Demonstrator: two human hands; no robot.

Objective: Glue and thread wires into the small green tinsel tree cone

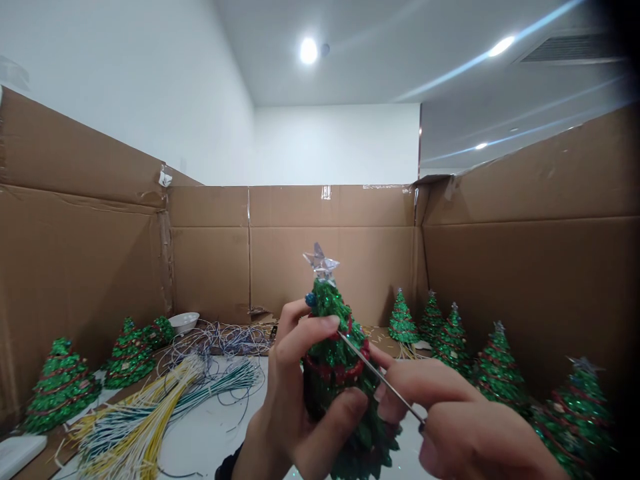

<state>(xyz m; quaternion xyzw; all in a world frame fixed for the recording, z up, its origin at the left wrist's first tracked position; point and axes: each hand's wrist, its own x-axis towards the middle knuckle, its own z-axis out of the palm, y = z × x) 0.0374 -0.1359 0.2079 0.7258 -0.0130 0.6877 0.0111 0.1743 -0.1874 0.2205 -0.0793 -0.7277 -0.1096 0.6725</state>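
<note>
My left hand is wrapped around a small glittery green Christmas tree with red garland and a clear star on top, holding it upright in front of me. My right hand pinches thin metal tweezers, whose tip touches the tree's side just under my left index finger. The tree's base is hidden behind my hands.
Finished trees with stars line the right cardboard wall. Star-less trees stand at the left. Bundles of yellow, green and blue wires lie on the white tabletop, with a white bowl behind them.
</note>
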